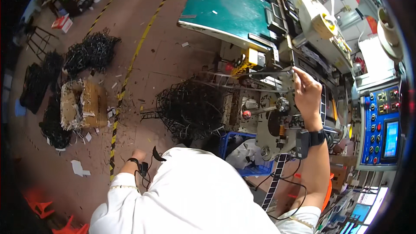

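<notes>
My right hand (307, 93) reaches over a workshop machine (271, 136), its fingers curled and pinched at the end of a thin greyish strip (271, 73). A second pale strip (255, 89) runs below it, passing close to the same hand. Just left of these stands a yellow-and-black block (251, 62). A lever with a red ball knob (246, 114) lies below the strips. My left hand (138, 154) hangs low at my left side, away from the machine; its fingers are too small and hidden to read.
A big tangle of black strip waste (190, 108) lies on the floor before me, beside a blue basket (223, 147) of white scraps. A torn carton (95, 104) stands left. The green-topped table (225, 6) is ahead; a blue control panel (379, 125) is right.
</notes>
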Demonstrator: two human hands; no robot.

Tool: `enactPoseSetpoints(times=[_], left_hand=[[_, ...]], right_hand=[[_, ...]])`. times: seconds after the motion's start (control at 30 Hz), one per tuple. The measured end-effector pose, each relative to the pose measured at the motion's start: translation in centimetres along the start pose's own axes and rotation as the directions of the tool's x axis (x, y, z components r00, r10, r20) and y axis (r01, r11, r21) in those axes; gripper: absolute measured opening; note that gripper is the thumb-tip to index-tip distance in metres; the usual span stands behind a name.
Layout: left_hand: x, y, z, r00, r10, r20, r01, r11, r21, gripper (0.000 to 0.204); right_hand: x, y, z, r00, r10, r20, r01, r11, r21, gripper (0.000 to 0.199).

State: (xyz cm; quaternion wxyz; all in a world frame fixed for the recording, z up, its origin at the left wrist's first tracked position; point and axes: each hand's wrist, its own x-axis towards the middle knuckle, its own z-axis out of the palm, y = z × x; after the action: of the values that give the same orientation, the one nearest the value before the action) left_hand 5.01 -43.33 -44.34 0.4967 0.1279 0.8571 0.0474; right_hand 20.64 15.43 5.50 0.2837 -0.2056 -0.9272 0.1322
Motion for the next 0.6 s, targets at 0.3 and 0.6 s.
enactPoseSetpoints(times=[0.3, 0.6], left_hand=[[2.3, 14.6, -12.1, 0.948, 0.167, -0.27, -0.308, 0.695, -0.65, 0.028], [-7.4, 32.5, -26.0, 0.645, 0.463, -0.608, -0.744, 0.196, -0.639, 0.024]], right_hand=[[0.4, -4.2, -0.1, 0.998, -0.035, 0.044, 0.05, 0.923, -0.381, 0.028], [-0.9, -8.1, -0.3, 0.989, 0.058, 0.138, -0.021, 0.965, -0.261, 0.042]])
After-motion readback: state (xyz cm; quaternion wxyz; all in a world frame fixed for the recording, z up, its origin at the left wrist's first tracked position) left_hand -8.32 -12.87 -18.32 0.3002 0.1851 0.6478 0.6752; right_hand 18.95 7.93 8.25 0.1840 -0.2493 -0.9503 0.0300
